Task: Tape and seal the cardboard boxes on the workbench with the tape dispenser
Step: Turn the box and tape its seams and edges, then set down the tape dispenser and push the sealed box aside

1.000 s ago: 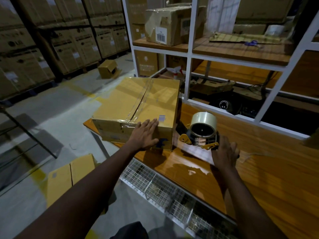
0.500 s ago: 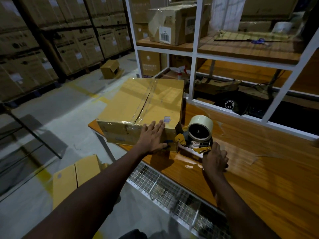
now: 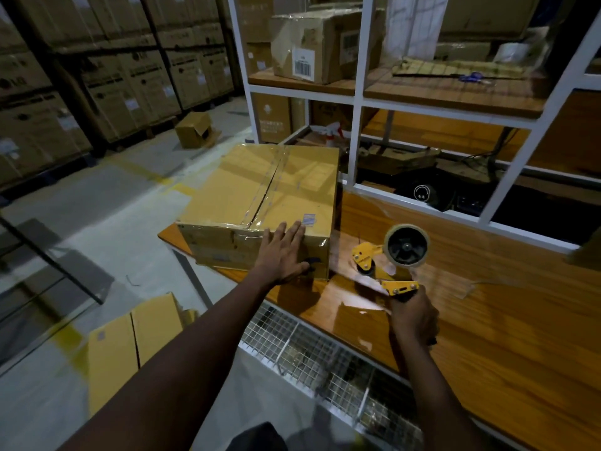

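A closed cardboard box (image 3: 260, 196) sits on the left end of the wooden workbench (image 3: 487, 320), clear tape running along its top seam and down its near face. My left hand (image 3: 282, 252) lies flat with straight fingers on the box's near right corner. My right hand (image 3: 413, 317) grips the handle of a yellow tape dispenser (image 3: 387, 258) with a roll of clear tape, held just right of the box, a little apart from it. A strip of clear tape trails from the dispenser over the benchtop.
A white shelf frame (image 3: 354, 99) with boxes and scissors stands behind the bench. A wire mesh tray (image 3: 312, 356) runs under the front edge. Flattened cardboard (image 3: 130, 346) lies on the floor at left, a small open box (image 3: 195, 130) farther back, stacked cartons along the far wall.
My right hand has pulled the dispenser away from the box's right side, toward the right and nearer me. My left hand stays pressed on the box corner.
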Motion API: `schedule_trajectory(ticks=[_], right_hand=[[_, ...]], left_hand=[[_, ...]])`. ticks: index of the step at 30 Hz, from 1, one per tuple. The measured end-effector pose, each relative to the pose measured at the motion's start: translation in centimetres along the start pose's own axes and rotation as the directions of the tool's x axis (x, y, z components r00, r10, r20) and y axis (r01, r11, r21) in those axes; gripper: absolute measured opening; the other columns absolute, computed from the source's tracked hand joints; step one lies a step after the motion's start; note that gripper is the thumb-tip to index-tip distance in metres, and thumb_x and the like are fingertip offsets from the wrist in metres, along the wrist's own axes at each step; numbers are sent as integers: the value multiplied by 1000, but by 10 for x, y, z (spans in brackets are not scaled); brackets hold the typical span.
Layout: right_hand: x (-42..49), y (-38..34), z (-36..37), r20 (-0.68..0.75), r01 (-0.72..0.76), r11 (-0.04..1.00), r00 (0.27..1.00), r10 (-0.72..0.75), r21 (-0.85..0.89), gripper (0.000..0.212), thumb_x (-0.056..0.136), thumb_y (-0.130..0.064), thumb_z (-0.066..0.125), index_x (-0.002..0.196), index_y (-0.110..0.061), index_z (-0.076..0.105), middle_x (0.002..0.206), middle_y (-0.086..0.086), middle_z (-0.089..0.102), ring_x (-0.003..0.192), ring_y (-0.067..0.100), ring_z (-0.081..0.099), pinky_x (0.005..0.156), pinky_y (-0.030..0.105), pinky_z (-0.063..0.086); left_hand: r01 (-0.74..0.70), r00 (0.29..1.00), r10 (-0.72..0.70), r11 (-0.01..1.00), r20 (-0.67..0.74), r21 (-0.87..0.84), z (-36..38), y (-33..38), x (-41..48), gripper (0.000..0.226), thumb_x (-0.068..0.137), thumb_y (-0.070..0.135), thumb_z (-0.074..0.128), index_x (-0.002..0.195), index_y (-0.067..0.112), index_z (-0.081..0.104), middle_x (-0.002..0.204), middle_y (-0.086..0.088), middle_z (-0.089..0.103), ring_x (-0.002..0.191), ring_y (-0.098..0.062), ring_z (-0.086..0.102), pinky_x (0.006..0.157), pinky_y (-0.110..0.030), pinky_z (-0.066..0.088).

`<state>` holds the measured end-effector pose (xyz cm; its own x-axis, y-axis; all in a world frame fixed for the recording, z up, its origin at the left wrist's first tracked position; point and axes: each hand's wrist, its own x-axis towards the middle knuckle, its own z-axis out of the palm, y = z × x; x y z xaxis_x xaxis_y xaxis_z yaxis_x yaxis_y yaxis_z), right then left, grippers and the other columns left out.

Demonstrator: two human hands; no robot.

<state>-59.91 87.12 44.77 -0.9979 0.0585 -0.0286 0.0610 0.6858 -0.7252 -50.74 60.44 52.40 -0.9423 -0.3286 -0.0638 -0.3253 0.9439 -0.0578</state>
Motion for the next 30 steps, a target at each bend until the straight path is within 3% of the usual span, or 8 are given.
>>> schedule_trajectory(ticks=[5,8,10,17,25,30], right_hand=[[27,11,-35,-6,-54,955,998,55,-292,37,81,-31,76,114,-22,62,140,10,41,123,40,35,97,54,34],[38,23,-38,20,-69,924,996,82,-375,36,78,-43,78,109,-31,64,156,4,26,137,43,22,103,67,26],[40,32,-35,40,-90,918,993,114,-387,40,75,-53,78,108,-36,64,159,2,22,141,45,16,103,73,21],[34,48,-25,75,-176,856,968,241,-486,38,81,-49,72,115,-34,65,161,8,17,143,50,6,106,75,14],[27,28,-24,39,-193,806,965,259,-560,71,86,-55,61,144,-23,34,162,12,13,144,51,3,112,69,-2],[1,-14,-15,-23,-219,903,974,227,-370,88,87,-56,59,155,-22,14,164,11,0,147,47,-1,113,69,-1]], left_hand=[[-3,1000,3,1000,-25,-1,2,0,0,89,94,63,37,157,17,-7,165,-3,-8,151,-30,-2,119,-57,1],[-9,999,9,1000,-41,-7,5,0,0,88,95,61,37,157,17,-6,165,-3,-8,151,-29,-2,119,-56,3],[-19,998,18,1000,-54,-16,8,-2,1,87,95,62,35,158,17,-5,165,-3,-7,151,-30,-1,118,-57,3],[-28,995,23,998,-95,-51,16,-4,4,101,75,72,10,158,17,-4,165,-3,-8,151,-30,-3,117,-57,-2],[-62,988,51,996,-144,-68,22,-8,7,103,72,73,6,158,16,3,165,-5,-2,151,-32,3,116,-59,1],[-100,989,87,989,-121,-111,12,-19,5,101,73,71,7,158,17,5,166,-5,-1,151,-27,5,118,-57,5]])
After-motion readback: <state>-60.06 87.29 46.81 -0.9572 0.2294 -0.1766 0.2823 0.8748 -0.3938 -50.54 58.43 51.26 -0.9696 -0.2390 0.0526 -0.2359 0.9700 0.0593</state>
